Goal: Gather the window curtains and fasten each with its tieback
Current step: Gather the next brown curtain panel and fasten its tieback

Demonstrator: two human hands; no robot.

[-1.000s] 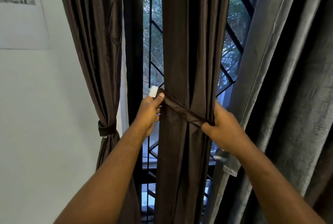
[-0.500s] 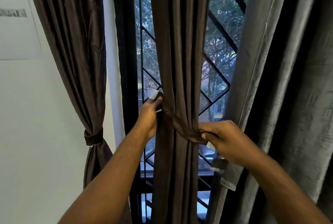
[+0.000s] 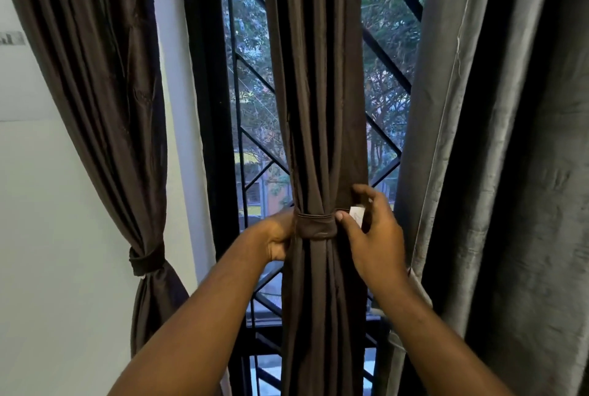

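Since half a second earlier, the tieback [image 3: 315,226] had been brought from a slant across the front to a level, snug band around the middle curtain [image 3: 318,108], and the view had been drawn closer. The left hand [image 3: 279,236] was seen curled around the left side of the gathered folds at band height, its fingertips hidden behind the cloth. The right hand [image 3: 376,236] was held at the band's right end, where a white tab [image 3: 357,216] was pinched between thumb and fingers. The step in hand was judged to be the fastening of this second curtain. For the next move, the tab end would probably need to be carried behind the folds and pressed onto its mate, with the bundle kept squeezed so the band did not slacken. The left curtain [image 3: 105,92] was already cinched by its own band [image 3: 145,261], while the grey curtain [image 3: 462,172] on the right hung loose beside the window grille [image 3: 255,77]. No writing could be read on the tab. The wall label [image 3: 11,38] at the far left was too blurred to be read.
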